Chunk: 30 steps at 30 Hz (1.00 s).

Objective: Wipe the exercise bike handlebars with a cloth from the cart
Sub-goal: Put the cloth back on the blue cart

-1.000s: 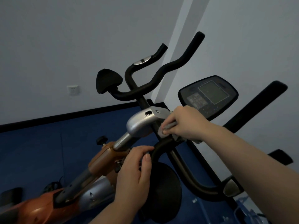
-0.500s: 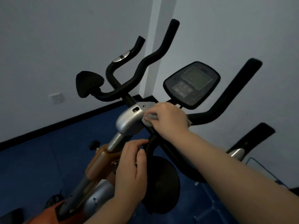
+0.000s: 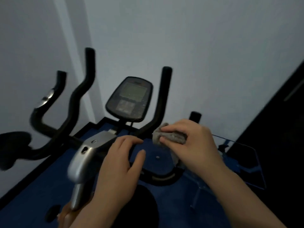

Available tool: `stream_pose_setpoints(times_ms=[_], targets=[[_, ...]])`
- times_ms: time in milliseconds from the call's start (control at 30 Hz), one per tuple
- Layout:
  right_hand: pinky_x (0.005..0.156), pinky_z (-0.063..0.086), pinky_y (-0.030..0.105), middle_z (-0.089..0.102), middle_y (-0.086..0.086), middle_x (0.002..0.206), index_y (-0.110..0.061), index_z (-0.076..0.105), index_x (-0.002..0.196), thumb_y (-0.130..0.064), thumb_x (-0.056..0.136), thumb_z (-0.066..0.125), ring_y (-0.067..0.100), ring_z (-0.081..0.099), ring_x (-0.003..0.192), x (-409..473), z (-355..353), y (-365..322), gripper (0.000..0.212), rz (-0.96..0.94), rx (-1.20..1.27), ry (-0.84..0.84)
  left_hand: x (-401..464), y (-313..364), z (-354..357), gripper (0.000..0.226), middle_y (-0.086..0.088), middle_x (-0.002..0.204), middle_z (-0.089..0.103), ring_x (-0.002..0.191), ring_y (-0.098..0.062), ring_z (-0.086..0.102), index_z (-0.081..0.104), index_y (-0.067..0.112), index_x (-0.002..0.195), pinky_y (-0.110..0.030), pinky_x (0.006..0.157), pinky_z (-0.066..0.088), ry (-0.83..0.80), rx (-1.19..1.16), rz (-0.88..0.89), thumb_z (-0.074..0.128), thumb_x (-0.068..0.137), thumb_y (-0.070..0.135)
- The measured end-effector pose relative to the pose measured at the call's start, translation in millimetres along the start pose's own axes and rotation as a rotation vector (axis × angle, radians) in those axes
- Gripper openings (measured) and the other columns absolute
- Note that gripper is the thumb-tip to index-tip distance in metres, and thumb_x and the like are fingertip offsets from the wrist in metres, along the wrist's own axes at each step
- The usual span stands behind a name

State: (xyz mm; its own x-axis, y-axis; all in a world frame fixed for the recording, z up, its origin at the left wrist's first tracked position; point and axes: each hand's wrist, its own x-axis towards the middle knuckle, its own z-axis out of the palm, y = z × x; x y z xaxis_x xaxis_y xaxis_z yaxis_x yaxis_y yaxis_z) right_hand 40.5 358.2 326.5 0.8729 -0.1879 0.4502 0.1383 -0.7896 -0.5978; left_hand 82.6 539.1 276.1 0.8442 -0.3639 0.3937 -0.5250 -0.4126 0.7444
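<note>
The exercise bike's black handlebars [image 3: 77, 99] rise in curved horns left and right of the dark console [image 3: 130, 99]. My right hand [image 3: 192, 145] is shut on a grey cloth [image 3: 171, 136] and presses it onto the right bar, low down where that bar bends toward the centre. My left hand [image 3: 121, 163] wraps around the black centre bar just right of the silver stem housing [image 3: 87, 153]. The bar under both hands is hidden.
A blue cart [image 3: 243, 162] with a wire-like frame stands on the blue floor to the right. A dark panel [image 3: 276, 129] fills the far right. White walls meet in a corner behind the bike. A black elbow pad [image 3: 13, 145] juts out at the left.
The view has swung to face the console. My right hand has slid the cloth from the centre by the silver housing out along the right bar. My left hand keeps its hold on the centre bar.
</note>
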Motion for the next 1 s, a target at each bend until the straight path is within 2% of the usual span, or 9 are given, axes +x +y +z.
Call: stream_pose_setpoints(times_ms=[100,200,300,433,500,600,733,833,1000], targets=[[0.076,0.049,0.013,0.067,-0.015,0.085,-0.025,0.076,0.091,-0.02,0.07,0.083,-0.001,0.062,0.082,-19.8,-40.3,17.4,0.023,0.097,-0.078,0.087,14.5,27.9,20.9,0.018,0.024,0.108,0.05,0.105,0.001,0.051,0.054,0.036,0.106,-0.022,0.086,0.042,-0.039,-0.028,0.09,0.048,0.089,0.041],[0.076,0.05,0.019,0.068,-0.012,0.085,-0.025,0.076,0.091,-0.019,0.071,0.082,0.002,0.063,0.083,-43.1,-82.9,37.9,0.021,0.167,-0.123,0.181,21.0,62.2,47.4,0.017,0.025,0.109,0.05,0.105,0.002,0.051,0.055,0.036,0.104,-0.015,0.083,0.04,-0.091,-0.053,0.174,0.048,0.089,0.04],[0.076,0.05,0.013,0.068,-0.014,0.085,-0.025,0.076,0.089,-0.018,0.071,0.082,-0.002,0.062,0.083,-74.8,-127.5,65.9,0.02,0.247,-0.184,0.275,16.8,95.6,80.1,0.021,0.024,0.111,0.05,0.101,0.002,0.051,0.056,0.035,0.105,-0.017,0.075,0.042,-0.154,-0.051,0.255,0.047,0.087,0.039],[0.076,0.042,0.001,0.066,-0.019,0.086,-0.027,0.076,0.089,-0.018,0.072,0.081,-0.007,0.061,0.087,-123.6,-182.7,107.4,0.02,0.352,-0.244,0.34,4.7,130.2,132.3,0.025,0.025,0.116,0.048,0.077,0.001,0.051,0.056,0.035,0.109,-0.019,0.07,0.041,-0.212,-0.043,0.3,0.046,0.087,0.041],[0.075,0.042,0.0,0.066,-0.019,0.086,-0.028,0.076,0.088,-0.018,0.072,0.081,-0.009,0.06,0.086,-145.9,-209.0,129.6,0.019,0.403,-0.264,0.337,-0.6,147.0,161.9,0.024,0.023,0.117,0.049,0.076,-0.003,0.051,0.056,0.033,0.109,-0.024,0.072,0.045,-0.232,-0.047,0.287,0.047,0.088,0.039],[0.071,0.042,0.001,0.065,-0.021,0.086,-0.031,0.075,0.087,-0.02,0.073,0.08,-0.011,0.058,0.085,-177.6,-241.9,162.3,0.019,0.479,-0.274,0.328,-6.7,167.1,207.0,0.023,0.02,0.116,0.05,0.091,-0.002,0.052,0.057,0.03,0.108,-0.026,0.074,0.046,-0.259,-0.021,0.271,0.048,0.088,0.037],[0.071,0.038,-0.004,0.063,-0.024,0.087,-0.033,0.074,0.087,-0.021,0.075,0.079,-0.016,0.055,0.091,-215.5,-267.9,204.2,0.018,0.539,-0.231,0.283,-19.3,179.5,261.0,0.023,0.019,0.115,0.05,0.082,-0.004,0.052,0.057,0.03,0.11,-0.021,0.067,0.041,-0.292,0.033,0.2,0.051,0.089,0.037],[0.071,0.041,-0.002,0.062,-0.026,0.089,-0.035,0.073,0.09,-0.024,0.076,0.077,-0.017,0.054,0.09,-230.3,-277.5,233.1,0.019,0.569,-0.213,0.231,-31.3,184.3,290.6,0.023,0.019,0.114,0.05,0.078,-0.004,0.051,0.057,0.031,0.111,-0.015,0.062,0.036,-0.309,0.06,0.146,0.052,0.089,0.036],[0.07,0.041,0.0,0.061,-0.026,0.09,-0.032,0.073,0.094,-0.024,0.076,0.077,-0.016,0.054,0.087,-218.7,-279.5,273.8,0.02,0.602,-0.149,0.17,-28.1,184.1,320.6,0.019,0.016,0.116,0.052,0.097,-0.008,0.053,0.059,0.028,0.108,-0.032,0.076,0.049,-0.344,0.106,0.092,0.054,0.089,0.032]])
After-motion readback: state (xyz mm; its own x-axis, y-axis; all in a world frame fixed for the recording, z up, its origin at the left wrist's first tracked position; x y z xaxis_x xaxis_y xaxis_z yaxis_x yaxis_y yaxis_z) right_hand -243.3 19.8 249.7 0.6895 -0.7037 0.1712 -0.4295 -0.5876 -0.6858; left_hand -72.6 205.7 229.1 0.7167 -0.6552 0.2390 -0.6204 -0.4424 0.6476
